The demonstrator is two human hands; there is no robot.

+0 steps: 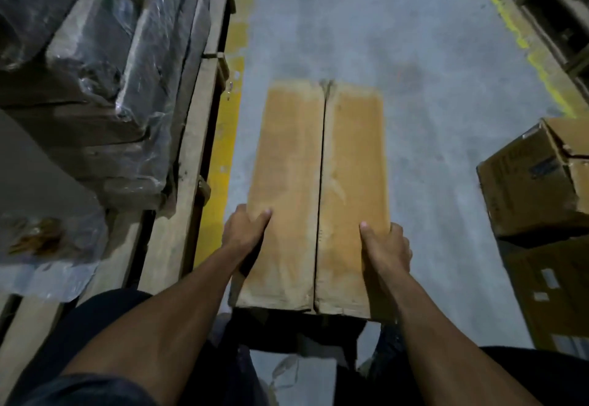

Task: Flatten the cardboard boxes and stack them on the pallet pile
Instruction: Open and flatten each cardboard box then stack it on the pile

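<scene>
The long cardboard box (318,195) was held out over the grey floor (414,55), gripped at each side by the left hand (243,230) and right hand (385,246), thumbs on top, remaining fingers apparently curled round the edges. The centre seam should be pressed evenly so both flaps collapse flat.

Tan box (318,189) (yellow floor stripe (228,125))
</scene>
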